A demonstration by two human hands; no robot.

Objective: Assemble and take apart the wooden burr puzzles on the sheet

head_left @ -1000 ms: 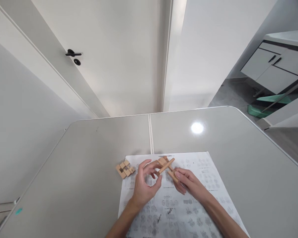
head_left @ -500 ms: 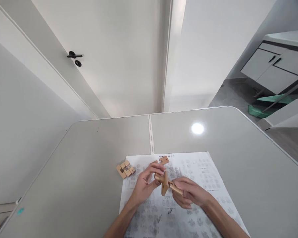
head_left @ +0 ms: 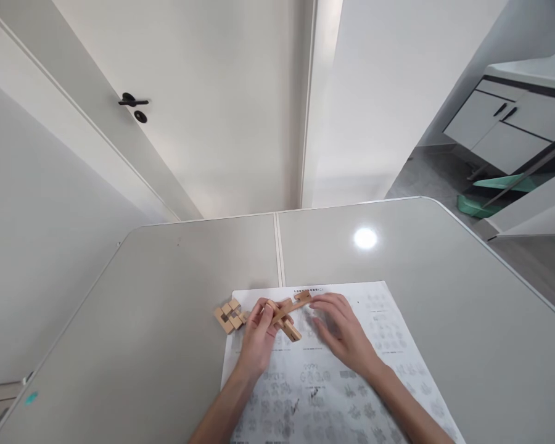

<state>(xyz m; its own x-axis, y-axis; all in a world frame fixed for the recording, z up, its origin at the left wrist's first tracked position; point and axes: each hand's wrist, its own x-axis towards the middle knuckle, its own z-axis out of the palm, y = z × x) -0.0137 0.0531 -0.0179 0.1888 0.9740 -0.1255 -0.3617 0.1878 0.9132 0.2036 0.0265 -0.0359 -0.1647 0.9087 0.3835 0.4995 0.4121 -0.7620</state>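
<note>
My left hand (head_left: 258,336) pinches two crossed wooden puzzle bars (head_left: 284,317) just above a printed instruction sheet (head_left: 324,376). My right hand (head_left: 342,330) reaches across the sheet with its fingers stretched toward a small notched wooden piece (head_left: 303,296) lying near the sheet's far edge; the fingertips are at or just beside it. A cluster of notched wooden blocks (head_left: 231,315) rests on the grey table (head_left: 166,296) just left of the sheet, next to my left hand.
The table has a centre seam (head_left: 276,253) and rounded far corners. A white door with a black handle (head_left: 133,102) and white walls stand behind it. Grey cabinets (head_left: 504,120) and a green dustpan (head_left: 490,191) are on the floor at the right.
The crossed bars went from both hands into my left hand alone and moved up and left. My right hand let go and reached out toward the small piece at the sheet's far edge.
</note>
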